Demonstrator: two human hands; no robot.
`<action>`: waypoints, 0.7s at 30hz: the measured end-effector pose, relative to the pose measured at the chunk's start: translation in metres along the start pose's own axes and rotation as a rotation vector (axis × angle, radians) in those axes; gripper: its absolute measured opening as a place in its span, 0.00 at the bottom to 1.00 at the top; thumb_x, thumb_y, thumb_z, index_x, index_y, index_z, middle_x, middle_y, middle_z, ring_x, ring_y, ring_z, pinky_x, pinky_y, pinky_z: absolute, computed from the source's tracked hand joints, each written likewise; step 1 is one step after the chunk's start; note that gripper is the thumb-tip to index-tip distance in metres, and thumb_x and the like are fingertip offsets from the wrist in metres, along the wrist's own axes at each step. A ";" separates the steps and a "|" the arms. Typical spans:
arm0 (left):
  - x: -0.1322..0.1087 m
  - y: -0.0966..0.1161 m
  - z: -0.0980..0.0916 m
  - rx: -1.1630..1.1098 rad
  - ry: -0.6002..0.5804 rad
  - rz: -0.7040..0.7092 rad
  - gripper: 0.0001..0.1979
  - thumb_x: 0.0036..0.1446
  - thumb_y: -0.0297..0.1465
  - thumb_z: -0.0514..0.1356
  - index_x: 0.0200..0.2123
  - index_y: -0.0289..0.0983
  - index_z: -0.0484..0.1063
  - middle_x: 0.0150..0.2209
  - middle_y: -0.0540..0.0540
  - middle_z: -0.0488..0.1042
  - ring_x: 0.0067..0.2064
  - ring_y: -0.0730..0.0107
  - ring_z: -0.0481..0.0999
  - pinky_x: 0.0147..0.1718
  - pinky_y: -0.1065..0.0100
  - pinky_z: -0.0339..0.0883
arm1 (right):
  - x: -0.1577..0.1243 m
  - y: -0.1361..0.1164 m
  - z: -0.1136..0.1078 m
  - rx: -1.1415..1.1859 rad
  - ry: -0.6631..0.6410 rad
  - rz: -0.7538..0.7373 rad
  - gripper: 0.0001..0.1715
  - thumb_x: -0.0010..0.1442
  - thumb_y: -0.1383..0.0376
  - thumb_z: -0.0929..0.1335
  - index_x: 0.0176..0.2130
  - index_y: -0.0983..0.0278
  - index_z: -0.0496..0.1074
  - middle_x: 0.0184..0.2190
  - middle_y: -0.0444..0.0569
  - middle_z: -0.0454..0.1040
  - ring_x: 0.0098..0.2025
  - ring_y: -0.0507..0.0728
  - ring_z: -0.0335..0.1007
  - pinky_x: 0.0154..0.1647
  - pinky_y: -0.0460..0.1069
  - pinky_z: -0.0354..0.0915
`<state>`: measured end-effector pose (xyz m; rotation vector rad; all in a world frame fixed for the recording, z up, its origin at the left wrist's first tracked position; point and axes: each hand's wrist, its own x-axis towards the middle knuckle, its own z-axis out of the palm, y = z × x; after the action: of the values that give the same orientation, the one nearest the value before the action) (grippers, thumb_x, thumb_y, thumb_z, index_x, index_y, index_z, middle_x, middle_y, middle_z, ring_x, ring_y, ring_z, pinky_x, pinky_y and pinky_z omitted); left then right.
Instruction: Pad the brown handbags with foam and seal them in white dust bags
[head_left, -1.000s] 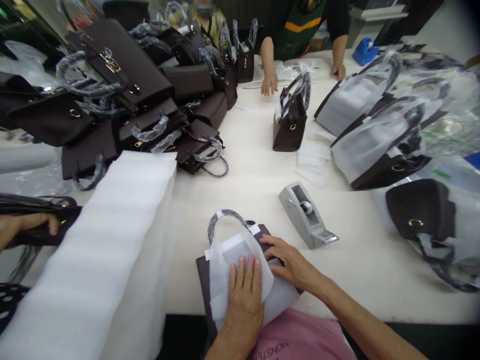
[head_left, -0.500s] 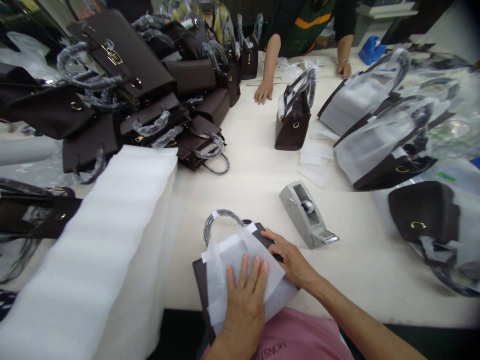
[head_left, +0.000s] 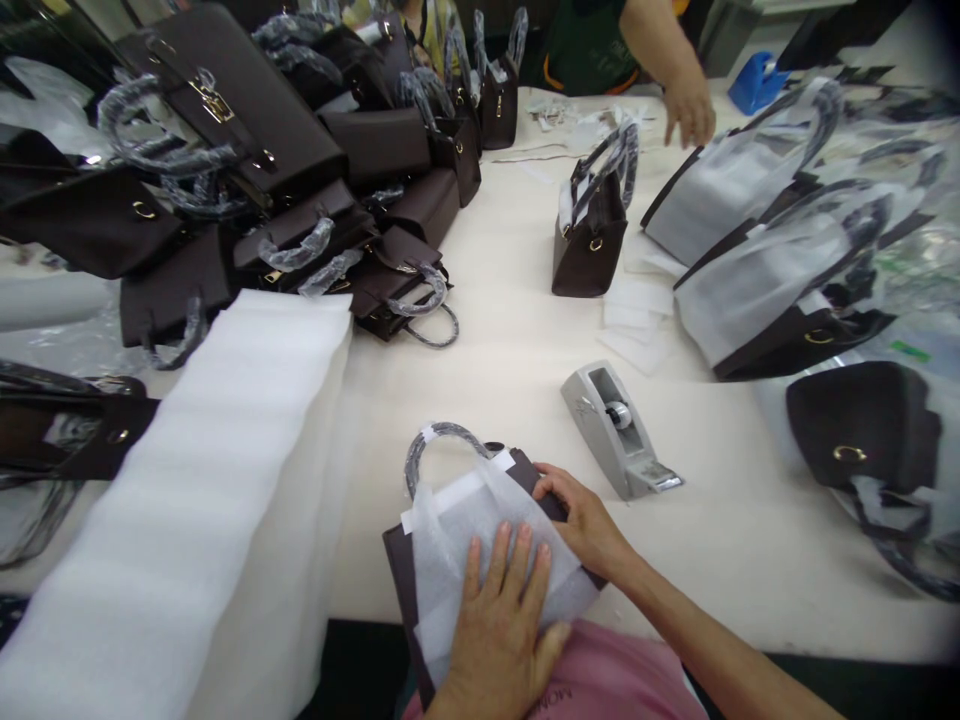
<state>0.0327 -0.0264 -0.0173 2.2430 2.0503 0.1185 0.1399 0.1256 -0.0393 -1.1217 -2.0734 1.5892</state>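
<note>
A dark brown handbag (head_left: 397,575) lies in front of me, tilted, against the table's near edge. Over its face is a thin white wrapping sheet (head_left: 450,540), and its plastic-wrapped handle (head_left: 442,432) arches up at the top. My left hand (head_left: 499,610) rests flat on the sheet with fingers stretched out. At the bag's upper right edge, my right hand (head_left: 589,520) has its fingers curled round the side; some fingertips are hidden behind it. To the right of that hand stands a grey tape dispenser (head_left: 619,430), untouched.
A stack of white foam sheets (head_left: 225,450) lies at left, with piled brown handbags (head_left: 277,110) behind. One handbag (head_left: 589,240) stands mid-table; several wrapped bags (head_left: 765,270) line the right. Across the table is a co-worker's hand (head_left: 686,105) near a blue tape dispenser (head_left: 757,82).
My left hand has slid slightly right, and the sheet's raised right corner now lies flatter. The co-worker's hand on the table has gone from view; a hand is now raised beside the wrapped bags.
</note>
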 end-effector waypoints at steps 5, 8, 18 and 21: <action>-0.003 0.001 0.001 0.006 -0.032 -0.004 0.36 0.55 0.52 0.47 0.61 0.40 0.47 0.64 0.44 0.47 0.64 0.50 0.41 0.59 0.45 0.25 | -0.002 0.004 -0.001 0.175 -0.061 0.171 0.07 0.52 0.64 0.67 0.33 0.64 0.71 0.30 0.43 0.72 0.31 0.53 0.66 0.33 0.45 0.62; 0.001 -0.006 -0.001 0.012 -0.025 0.024 0.34 0.57 0.50 0.47 0.61 0.40 0.47 0.64 0.45 0.47 0.64 0.50 0.39 0.58 0.45 0.26 | 0.005 0.005 0.001 0.255 -0.027 0.238 0.12 0.52 0.59 0.68 0.34 0.65 0.72 0.29 0.45 0.73 0.29 0.52 0.67 0.31 0.45 0.62; 0.014 -0.024 -0.005 -0.061 -0.016 0.027 0.33 0.57 0.47 0.51 0.61 0.41 0.47 0.64 0.44 0.47 0.64 0.53 0.43 0.57 0.43 0.44 | 0.024 -0.006 -0.005 0.028 0.076 0.090 0.14 0.53 0.60 0.68 0.38 0.65 0.73 0.37 0.51 0.74 0.36 0.58 0.70 0.38 0.51 0.67; 0.012 -0.023 -0.005 -0.088 -0.008 0.020 0.32 0.57 0.46 0.52 0.61 0.41 0.47 0.63 0.45 0.50 0.64 0.54 0.45 0.57 0.44 0.45 | 0.032 -0.035 -0.003 -0.306 0.085 -0.266 0.14 0.59 0.64 0.63 0.44 0.63 0.71 0.48 0.52 0.69 0.49 0.59 0.65 0.52 0.54 0.63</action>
<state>0.0103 -0.0121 -0.0150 2.2084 1.9782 0.1970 0.1069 0.1479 -0.0136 -0.9350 -2.3471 1.1103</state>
